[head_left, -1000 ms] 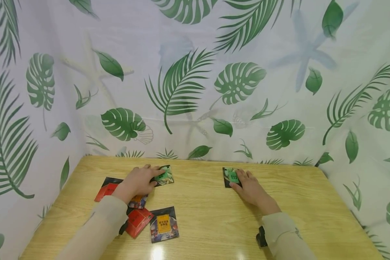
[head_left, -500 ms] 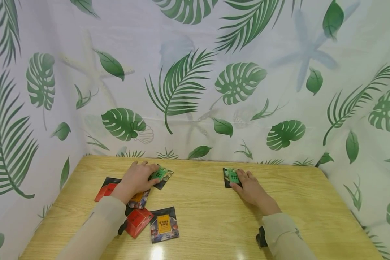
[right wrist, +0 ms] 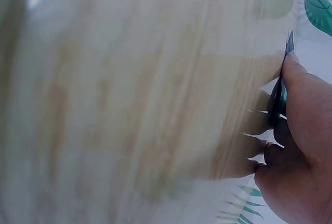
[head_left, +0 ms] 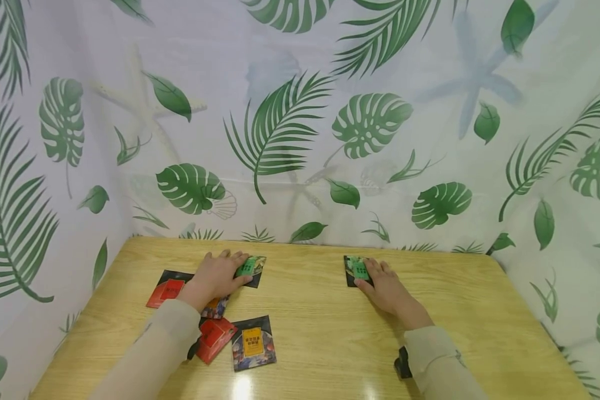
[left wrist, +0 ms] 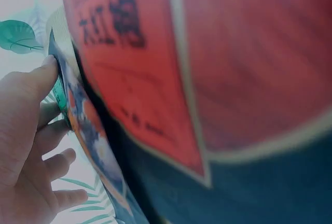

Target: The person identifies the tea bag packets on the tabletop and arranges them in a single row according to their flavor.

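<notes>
Near the back of the table, my left hand (head_left: 217, 276) holds a small flat sachet with a green label (head_left: 253, 271), thumb at its near edge and fingers at its far side. In the left wrist view the thumb (left wrist: 47, 68) touches a dark sachet corner, and a bit of green (left wrist: 59, 94) shows behind it. Farther right, my right hand (head_left: 389, 289) holds a matching green-labelled sachet (head_left: 356, 269) flat on the wood, thumb at the near corner. The right wrist view shows that sachet (right wrist: 278, 97) edge-on beside the thumb, other fingers curled.
Left of centre lie a red sachet (head_left: 169, 290), a second red one (head_left: 214, 336) and an orange-labelled sachet (head_left: 253, 343). Another orange-labelled sachet (head_left: 216, 307) is partly hidden under my left wrist. A leaf-patterned cloth (head_left: 300, 139) stands behind the wooden table (head_left: 310, 333).
My left hand has shifted slightly, and its green-labelled sachet has turned, tilting and then straightening. The right hand and its sachet have stayed in place. The head view has moved a little.
</notes>
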The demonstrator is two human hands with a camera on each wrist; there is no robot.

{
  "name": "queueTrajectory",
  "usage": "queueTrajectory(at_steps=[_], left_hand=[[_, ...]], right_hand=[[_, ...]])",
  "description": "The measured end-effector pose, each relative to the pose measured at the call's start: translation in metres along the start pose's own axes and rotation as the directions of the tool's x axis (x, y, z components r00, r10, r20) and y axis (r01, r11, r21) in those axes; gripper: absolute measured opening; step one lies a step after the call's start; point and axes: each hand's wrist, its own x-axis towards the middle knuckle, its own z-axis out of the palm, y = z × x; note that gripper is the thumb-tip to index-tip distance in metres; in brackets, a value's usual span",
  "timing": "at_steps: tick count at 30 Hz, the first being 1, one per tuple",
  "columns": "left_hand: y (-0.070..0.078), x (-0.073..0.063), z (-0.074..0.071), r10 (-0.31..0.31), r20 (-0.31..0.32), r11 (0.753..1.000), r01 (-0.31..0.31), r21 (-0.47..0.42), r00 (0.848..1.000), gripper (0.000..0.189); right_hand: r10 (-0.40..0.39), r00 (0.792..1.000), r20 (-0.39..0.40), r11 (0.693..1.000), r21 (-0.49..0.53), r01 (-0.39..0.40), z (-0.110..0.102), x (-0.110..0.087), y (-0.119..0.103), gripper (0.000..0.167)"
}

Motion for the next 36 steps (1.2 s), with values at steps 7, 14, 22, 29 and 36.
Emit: queueTrajectory(at_steps=[7,14,22,29,36], left_hand=[[0.014,0.003,0.001,-0.053,-0.001,0.998,0.053,0.017,0.999,0.068],[0.035,0.012,0.011,-0.093,-0.025,0.993,0.095,0.064,0.995,0.068],[0.069,0.019,0.016,-0.129,-0.029,0.99,0.13,0.051,0.991,0.068],[0.09,0.028,0.019,-0.134,-0.023,0.989,0.135,0.058,0.991,0.069],[0.106,0.038,0.022,-0.156,-0.015,0.986,0.156,0.05,0.988,0.069]], right_hand=[[0.005,1.0,0.008,1.0,0.003,-0.005,-0.002,-0.001,0.0,0.075],[0.001,1.0,0.007,1.0,-0.007,-0.001,-0.003,-0.002,-0.002,0.075],[0.006,1.0,0.013,1.0,0.0,-0.006,-0.003,-0.001,-0.004,0.073],[-0.006,1.0,0.031,1.0,-0.006,0.006,-0.005,-0.001,-0.004,0.073],[-0.016,0.999,0.037,1.0,-0.001,0.016,-0.009,-0.002,-0.008,0.072]])
